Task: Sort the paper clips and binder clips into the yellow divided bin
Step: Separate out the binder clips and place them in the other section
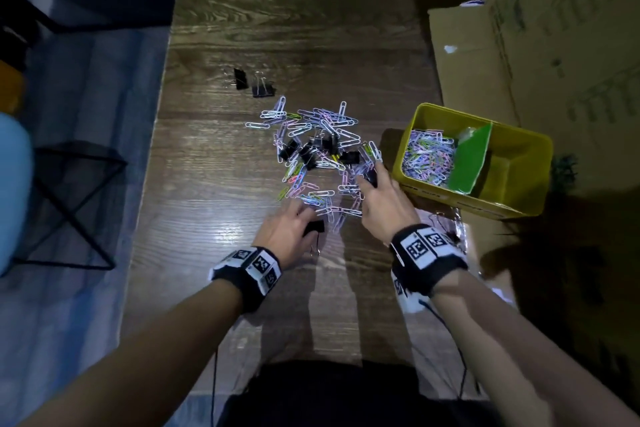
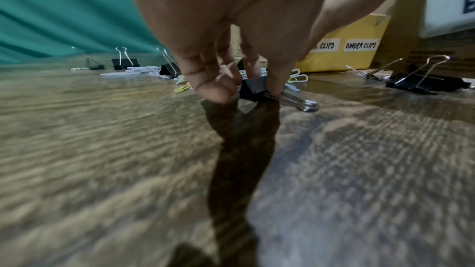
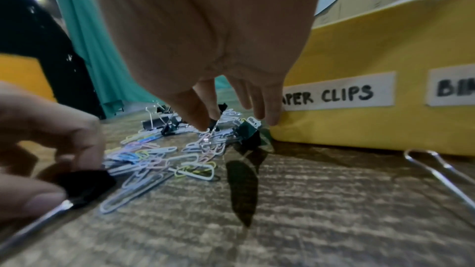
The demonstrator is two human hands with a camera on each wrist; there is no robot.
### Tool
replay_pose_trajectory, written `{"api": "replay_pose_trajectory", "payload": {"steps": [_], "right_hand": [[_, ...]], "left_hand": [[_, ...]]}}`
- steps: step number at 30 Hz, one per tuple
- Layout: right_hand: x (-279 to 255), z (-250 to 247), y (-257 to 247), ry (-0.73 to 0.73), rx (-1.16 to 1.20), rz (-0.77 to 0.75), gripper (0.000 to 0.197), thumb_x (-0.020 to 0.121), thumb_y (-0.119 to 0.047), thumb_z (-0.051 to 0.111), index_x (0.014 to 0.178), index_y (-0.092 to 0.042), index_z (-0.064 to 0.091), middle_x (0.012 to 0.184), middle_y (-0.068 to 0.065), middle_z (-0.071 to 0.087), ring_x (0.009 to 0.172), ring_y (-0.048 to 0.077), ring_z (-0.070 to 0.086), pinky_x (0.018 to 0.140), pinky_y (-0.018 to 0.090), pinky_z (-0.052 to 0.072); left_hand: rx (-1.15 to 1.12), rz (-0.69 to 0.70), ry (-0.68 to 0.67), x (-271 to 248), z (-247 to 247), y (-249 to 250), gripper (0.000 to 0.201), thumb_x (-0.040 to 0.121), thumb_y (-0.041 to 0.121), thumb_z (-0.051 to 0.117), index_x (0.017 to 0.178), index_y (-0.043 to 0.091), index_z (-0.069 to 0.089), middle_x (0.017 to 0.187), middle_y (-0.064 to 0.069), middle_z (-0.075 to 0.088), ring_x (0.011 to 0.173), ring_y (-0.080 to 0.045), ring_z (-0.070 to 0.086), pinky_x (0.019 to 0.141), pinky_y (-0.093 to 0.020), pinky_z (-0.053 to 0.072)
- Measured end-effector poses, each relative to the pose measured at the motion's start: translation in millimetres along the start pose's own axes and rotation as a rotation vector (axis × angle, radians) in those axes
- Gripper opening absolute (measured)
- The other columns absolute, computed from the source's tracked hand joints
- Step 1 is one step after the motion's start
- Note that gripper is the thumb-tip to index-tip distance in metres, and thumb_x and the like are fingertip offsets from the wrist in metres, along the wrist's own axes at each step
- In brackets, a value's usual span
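Left hand (image 1: 289,236) nearest, near table's front edge, thumb and fingers pinching black binder clip (image 2: 257,90); clip's wire handles point back toward person. Right hand (image 1: 381,204) reaches into mixed clip pile (image 1: 311,156) mid-table, fingertips nipping something small, likely binder clip handle; cannot tell for sure. Yellow bin (image 1: 519,166) sits at table's right edge, just beside right hand, so right hand nearer. Paper clips fill bin's left compartment; right one looks bare. Green divider (image 1: 472,159) between. Labels read "PAPER CLIPS" (image 3: 339,92), "BINDER CLIPS" (image 2: 361,45).

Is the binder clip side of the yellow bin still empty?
Looks empty: in the head view only bare yellow floor shows right of the green divider in the bin.
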State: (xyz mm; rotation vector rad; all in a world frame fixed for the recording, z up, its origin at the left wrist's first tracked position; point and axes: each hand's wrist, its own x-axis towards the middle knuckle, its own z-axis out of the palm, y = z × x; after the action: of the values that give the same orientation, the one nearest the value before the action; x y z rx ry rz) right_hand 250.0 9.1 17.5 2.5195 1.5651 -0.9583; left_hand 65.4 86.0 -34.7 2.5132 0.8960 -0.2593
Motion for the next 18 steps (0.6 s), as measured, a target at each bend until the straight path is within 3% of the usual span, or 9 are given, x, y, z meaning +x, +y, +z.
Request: {"api": "replay_pose_trajectory", "payload": {"steps": [3,5,9,13,18], "right_hand": [[3.2,1.7,-3.6,0.037,-0.032,0.036,0.041,0.084,0.0,0.049,0.126,0.0,0.05,0.144,0.021,0.027,0.122,0.04,0.043,0.1,0.044,0.043],[-1.2,5.0,-4.7,0.065,-0.04,0.087,0.03,0.086,-0.003,0.049,0.114,0.003,0.057,0.132,0.021,0.039,0.113,0.037,0.048,0.093,0.042,0.046],[-24.4,14.6,-0.1,0.015,-0.061,0.198,0.03,0.09,-0.017,0.053,0.111,0.004,0.057,0.123,0.021,0.04,0.112,0.035,0.047,0.091,0.037,0.046],[-41.1,12.5,7.8,-0.042,-0.031,0.29,0.03,0.093,-0.027,0.052,0.102,0.0,0.061,0.122,0.018,0.035,0.114,0.034,0.044,0.092,0.037,0.045],[-24.5,-7.8,-16.4,0.072,0.061,0.144,0.035,0.091,-0.026,0.054,0.119,-0.006,0.055,0.122,0.02,0.041,0.11,0.036,0.052,0.095,0.038,0.044]], "left_hand": [[-0.051,0.059,0.057,-15.1,4.1,-12.6,0.029,0.078,0.03,0.066,0.103,0.016,0.059,0.106,-0.006,0.06,0.096,-0.03,0.061,0.072,-0.037,0.052],[-0.078,0.047,0.107,-23.4,1.9,-31.2,0.029,0.077,0.037,0.059,0.099,0.019,0.057,0.097,-0.006,0.063,0.089,-0.028,0.063,0.065,-0.035,0.054],[-0.133,-0.021,0.126,-23.2,-15.9,-80.5,0.031,0.073,0.046,0.05,0.09,0.02,0.053,0.085,-0.009,0.059,0.077,-0.031,0.06,0.061,-0.039,0.054],[-0.157,-0.096,0.149,-0.4,-46.2,-105.4,0.049,0.066,0.058,0.054,0.089,0.015,0.061,0.091,-0.008,0.057,0.078,-0.028,0.059,0.071,-0.037,0.053],[-0.082,-0.13,0.144,58.0,-78.2,-68.3,0.064,0.07,0.062,0.063,0.118,0.023,0.05,0.121,-0.011,0.044,0.102,-0.031,0.055,0.087,-0.045,0.05]]}}
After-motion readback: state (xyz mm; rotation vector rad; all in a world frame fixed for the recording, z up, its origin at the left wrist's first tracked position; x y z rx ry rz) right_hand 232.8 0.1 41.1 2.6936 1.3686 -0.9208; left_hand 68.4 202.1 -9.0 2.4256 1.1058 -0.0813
